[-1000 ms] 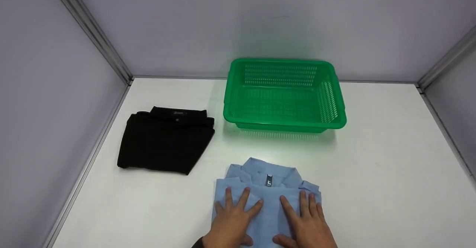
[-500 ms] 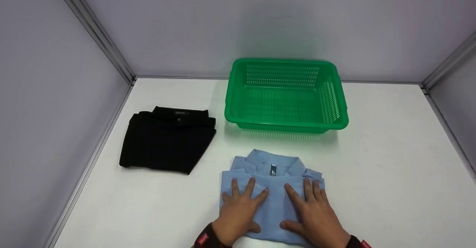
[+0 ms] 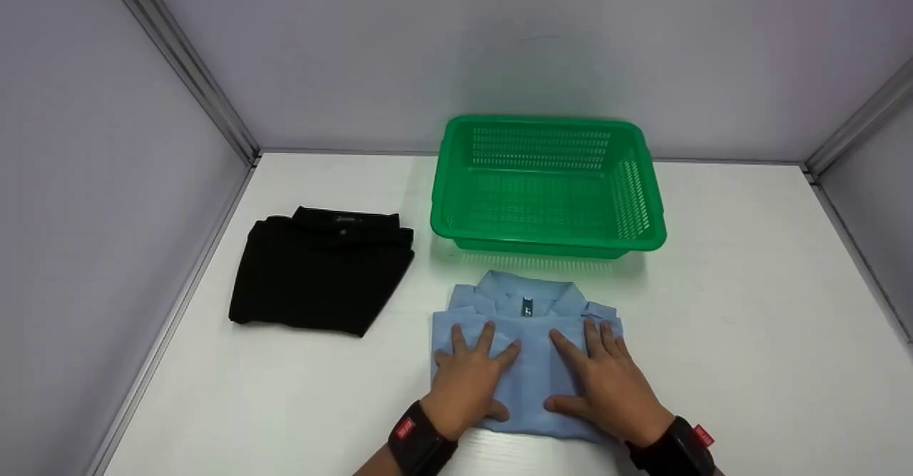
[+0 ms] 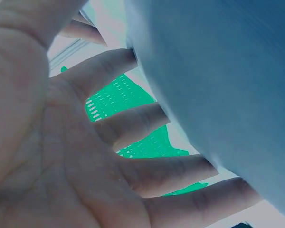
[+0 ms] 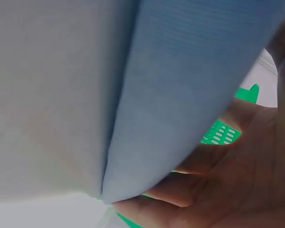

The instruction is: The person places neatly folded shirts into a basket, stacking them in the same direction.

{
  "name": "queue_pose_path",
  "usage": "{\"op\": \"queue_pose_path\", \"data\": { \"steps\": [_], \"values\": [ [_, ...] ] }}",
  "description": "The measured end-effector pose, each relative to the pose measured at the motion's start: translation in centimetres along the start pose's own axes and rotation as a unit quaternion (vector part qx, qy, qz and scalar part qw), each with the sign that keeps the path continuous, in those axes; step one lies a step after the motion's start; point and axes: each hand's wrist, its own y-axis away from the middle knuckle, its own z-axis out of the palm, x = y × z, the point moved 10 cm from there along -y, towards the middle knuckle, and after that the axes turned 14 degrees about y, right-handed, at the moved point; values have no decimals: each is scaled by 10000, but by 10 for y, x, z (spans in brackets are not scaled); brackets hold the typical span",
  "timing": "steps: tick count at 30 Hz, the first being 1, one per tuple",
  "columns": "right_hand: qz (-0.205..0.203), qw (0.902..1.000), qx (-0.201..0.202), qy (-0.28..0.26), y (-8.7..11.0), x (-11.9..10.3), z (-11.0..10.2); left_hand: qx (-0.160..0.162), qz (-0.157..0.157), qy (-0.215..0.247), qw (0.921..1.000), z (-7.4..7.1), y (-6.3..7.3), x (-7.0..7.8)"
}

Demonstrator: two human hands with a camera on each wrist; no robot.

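A light blue collared shirt, folded into a flat rectangle, lies on the white table with its collar toward the back. My left hand rests on its left half, fingers straight and spread, thumb near the front edge. On the right half my right hand lies the same way, fingers pointing forward. In the left wrist view the spread fingers touch the blue cloth. The right wrist view has the fingertips against the shirt, whose folded edge shows close up.
A green plastic basket with slotted sides stands behind the shirt, near the back wall. Folded black trousers lie to the left on the white table. Grey panels enclose the table at the sides and back.
Both hands have slid the folded shirt forward, away from the person and closer to the basket. Wristbands on both wrists have come into view. Basket and trousers stay put.
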Motion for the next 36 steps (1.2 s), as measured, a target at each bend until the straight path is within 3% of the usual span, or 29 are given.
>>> {"op": "queue_pose_path", "data": {
  "steps": [4,8,10,12,14,18,21,24,28,32,36],
  "values": [
    [-30,10000,-22,-38,0,0,0,-48,71,155,9998,-1,0,0],
    [45,9995,21,-312,1,3,-5,-111,194,849,9961,-10,6,-9],
    [223,9980,120,-579,5,11,-12,-12,228,1401,9899,-20,10,-19],
    [538,9943,175,-908,12,23,-18,116,197,2056,9784,-31,14,-33],
    [870,9872,121,-1329,20,39,-20,248,75,2798,9597,-41,19,-52],
    [1525,9594,-268,-2358,37,72,-11,435,-412,4221,9046,-52,26,-91],
    [1885,9350,-534,-2957,49,90,-1,564,-832,4880,8670,-51,29,-114],
    [2130,9116,-735,-3439,54,100,7,507,-1188,5403,8315,-43,29,-126],
    [2341,8701,-898,-4244,57,102,15,201,-1486,6043,7825,-29,29,-129],
    [2568,8282,-1015,-4877,58,100,21,51,-1666,6380,7518,-23,27,-128],
    [2694,7979,-1154,-5268,59,97,27,12,-1761,6555,7343,-20,26,-127]
  ]
}}
